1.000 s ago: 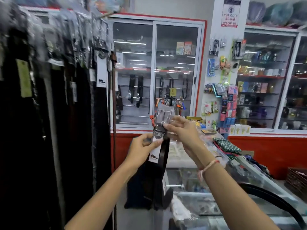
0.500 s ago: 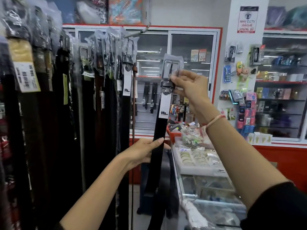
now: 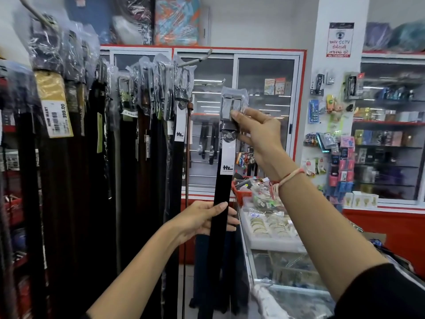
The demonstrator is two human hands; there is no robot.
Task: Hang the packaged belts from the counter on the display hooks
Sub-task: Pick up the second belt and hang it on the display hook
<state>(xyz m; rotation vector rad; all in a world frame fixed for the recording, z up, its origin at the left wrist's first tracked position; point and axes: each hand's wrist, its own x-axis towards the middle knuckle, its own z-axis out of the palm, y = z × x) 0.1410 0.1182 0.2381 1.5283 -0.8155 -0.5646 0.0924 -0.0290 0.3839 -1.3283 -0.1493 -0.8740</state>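
Since a moment ago, both hands have shifted the belt (image 3: 223,199) nearer the crowded rack of belts (image 3: 128,157) on the left, and the buckle sits a little lower against the glass cabinet (image 3: 264,125) behind. That rack fills the left side, its wrapped belts packed tight. A hook (image 3: 195,61) juts out past them, its tip bare and up-left of the held buckle (image 3: 231,109), with open air between. To the right, the glass counter (image 3: 247,245) edge runs just beside the hanging strap. The belt hangs nearly upright, long axis vertical, wrapped buckle end on top, the tail dropping low. The right hand (image 3: 259,134) pinches the buckle end; the left hand (image 3: 202,218) is closed around the strap partway down. The hands stay well apart along the belt.
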